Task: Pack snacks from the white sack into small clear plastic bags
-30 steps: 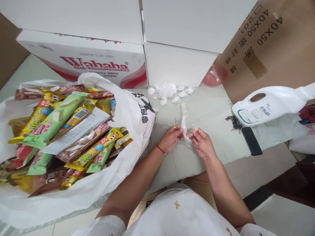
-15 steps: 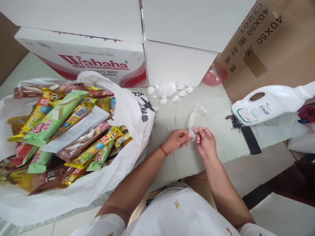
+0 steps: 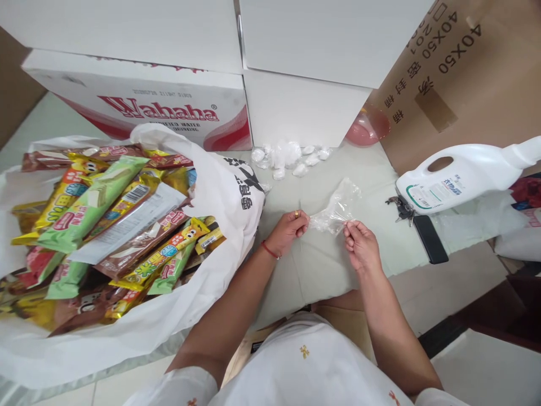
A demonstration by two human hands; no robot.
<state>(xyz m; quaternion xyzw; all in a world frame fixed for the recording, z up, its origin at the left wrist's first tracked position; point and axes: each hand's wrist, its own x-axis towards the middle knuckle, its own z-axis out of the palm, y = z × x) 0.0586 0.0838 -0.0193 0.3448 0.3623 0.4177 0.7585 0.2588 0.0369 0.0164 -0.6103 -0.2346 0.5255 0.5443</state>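
A thin clear plastic bag is stretched between my two hands above the pale green tabletop. My left hand, with a ring and a red wrist cord, is closed on the bag's left end. My right hand pinches its lower right edge. The bag's upper part spreads out away from me and looks empty. Beyond it, several small white wrapped bundles lie in a row against a white box.
On the left stands a big white bag of wrapped snacks, with a Wahaha carton behind. To the right are a white bottle, keys, a black phone, a pink bowl-like item and a brown carton.
My hands have moved apart, left hand to the left and right hand to the right. The clear bag, bunched between them before, is now pulled out wide.
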